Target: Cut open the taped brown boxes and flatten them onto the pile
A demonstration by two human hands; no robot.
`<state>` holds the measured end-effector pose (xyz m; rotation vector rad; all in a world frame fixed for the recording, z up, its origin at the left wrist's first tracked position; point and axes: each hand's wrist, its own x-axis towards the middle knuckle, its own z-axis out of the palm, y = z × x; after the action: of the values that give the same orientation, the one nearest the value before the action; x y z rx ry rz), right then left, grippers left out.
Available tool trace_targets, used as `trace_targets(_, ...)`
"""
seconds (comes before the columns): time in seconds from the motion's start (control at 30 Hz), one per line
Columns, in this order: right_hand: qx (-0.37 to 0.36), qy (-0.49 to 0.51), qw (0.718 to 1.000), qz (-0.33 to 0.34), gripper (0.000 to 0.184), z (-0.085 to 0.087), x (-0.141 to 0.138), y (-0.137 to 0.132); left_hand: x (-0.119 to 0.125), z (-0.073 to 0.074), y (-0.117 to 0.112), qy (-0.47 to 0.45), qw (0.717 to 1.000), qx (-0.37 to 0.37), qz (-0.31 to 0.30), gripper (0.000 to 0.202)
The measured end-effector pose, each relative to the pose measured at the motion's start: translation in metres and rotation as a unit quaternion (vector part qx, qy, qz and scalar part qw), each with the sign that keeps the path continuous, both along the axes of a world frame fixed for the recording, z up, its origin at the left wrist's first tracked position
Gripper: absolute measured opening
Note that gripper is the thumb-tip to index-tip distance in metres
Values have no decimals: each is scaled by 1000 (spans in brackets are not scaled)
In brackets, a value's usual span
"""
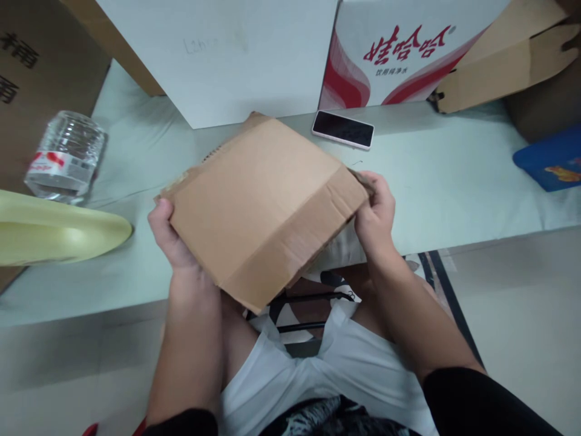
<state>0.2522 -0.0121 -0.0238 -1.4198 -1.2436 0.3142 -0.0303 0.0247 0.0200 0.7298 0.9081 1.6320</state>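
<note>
A brown cardboard box (263,194), tilted and partly flattened, is held up between my two hands over the table's front edge. My left hand (175,236) grips its left corner, thumb on the near face and the other fingers hidden behind. At the opposite corner, my right hand (377,212) is closed around a crumpled edge near a bent flap. One long flap (295,242) slopes down along the side facing me. Just past the box lies a smartphone (344,129) with a dark screen, touched by neither hand.
On the pale green tabletop (454,181), a clear plastic bottle (68,157) and a yellow curved object (63,227) are at left. A white box (236,60), a red-and-white carton (399,54) and an open cardboard box (494,66) line the back. A blue container (551,158) is at right.
</note>
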Motion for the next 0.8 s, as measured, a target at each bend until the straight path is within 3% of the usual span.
trace_targets(0.07, 33, 14, 998, -58, 19, 3, -3, -1, -2, -2, 2, -10, 1000, -9, 24, 47)
trace_targets(0.13, 79, -41, 994, -55, 11, 8, -11, -5, -2, -6, 4, -13, 999, -15, 42, 47)
trace_targets(0.2, 116, -132, 984, 39, 12, 10, -24, -11, 3, -9, 4, -13, 999, -3, 51, 47)
trace_targets(0.27, 119, -210, 959, 152, 24, 8, -39, -18, 10, -11, 3, -11, 999, 20, 48, 48)
trace_targets(0.37, 82, -268, 932, 231, 40, -7, -58, -25, 22, -12, -2, -14, 999, 44, 19, 53)
trace_targets(0.47, 40, -273, 934, 229, 29, -27, -68, -29, 28, -11, -5, -18, 999, 50, -11, 60)
trace_targets(0.57, 40, -242, 948, 201, 18, -35, -70, -30, 30, -8, -6, -5, 998, 60, -14, 57)
trace_targets(0.8, 172, -275, 919, 226, 17, -10, -74, -35, 33, 2, -4, -17, 994, 61, 94, 31)
